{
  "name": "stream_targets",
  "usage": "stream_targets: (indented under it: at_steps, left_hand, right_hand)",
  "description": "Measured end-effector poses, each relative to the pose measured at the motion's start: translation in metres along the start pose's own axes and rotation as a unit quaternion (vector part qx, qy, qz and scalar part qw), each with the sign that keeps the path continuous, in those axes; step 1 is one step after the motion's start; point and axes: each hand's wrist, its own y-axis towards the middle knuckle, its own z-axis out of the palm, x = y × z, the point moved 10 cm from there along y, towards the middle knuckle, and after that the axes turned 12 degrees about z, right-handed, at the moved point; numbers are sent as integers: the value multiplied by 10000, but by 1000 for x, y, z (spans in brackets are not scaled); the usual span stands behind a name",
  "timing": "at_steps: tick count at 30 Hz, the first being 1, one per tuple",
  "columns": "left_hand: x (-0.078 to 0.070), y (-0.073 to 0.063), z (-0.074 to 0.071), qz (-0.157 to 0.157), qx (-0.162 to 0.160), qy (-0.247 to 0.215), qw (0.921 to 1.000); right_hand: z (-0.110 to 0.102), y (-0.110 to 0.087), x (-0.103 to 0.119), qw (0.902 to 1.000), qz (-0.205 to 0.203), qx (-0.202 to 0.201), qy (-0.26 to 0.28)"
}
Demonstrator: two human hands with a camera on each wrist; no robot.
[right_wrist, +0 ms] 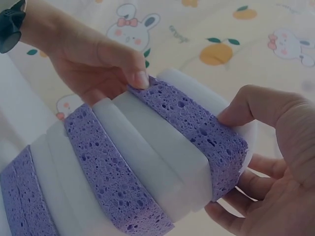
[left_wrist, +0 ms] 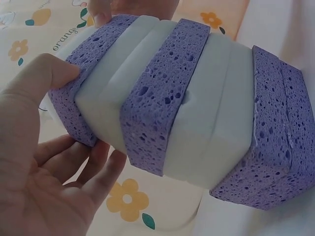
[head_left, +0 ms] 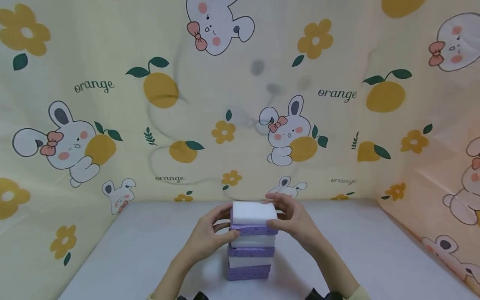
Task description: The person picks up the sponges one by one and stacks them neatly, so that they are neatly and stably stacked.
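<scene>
A stack of sponges (head_left: 250, 252) stands upright on the table, with purple porous layers and smooth white layers alternating and a white layer on top. My left hand (head_left: 208, 235) grips the upper end from the left, its thumb on the edge of the top purple layer (left_wrist: 91, 59) and its fingers behind. From the right, my right hand (head_left: 294, 221) holds the same top sponge, its thumb pressing the front of the purple layer (right_wrist: 192, 120) and its fingers round the far side. Seams show within some layers. Whether each purple and white pair is one sponge, I cannot tell.
A pale table (head_left: 150, 250) lies under the stack. Behind and beside it hangs a yellowish cloth (head_left: 210, 83) printed with rabbits, oranges and flowers. Dark straps (head_left: 324, 295) sit at the wrists.
</scene>
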Motion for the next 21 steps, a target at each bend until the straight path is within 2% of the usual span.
stream_targets:
  at_steps: [10, 21]
  left_hand:
    - [-3, 0, 4, 83, 84, 370, 9992]
    - [-6, -2, 5, 102, 144, 467, 9988]
  right_hand:
    - [3, -3, 5, 9994, -209, 218, -146]
    - [5, -3, 14, 9961, -672, 489, -288]
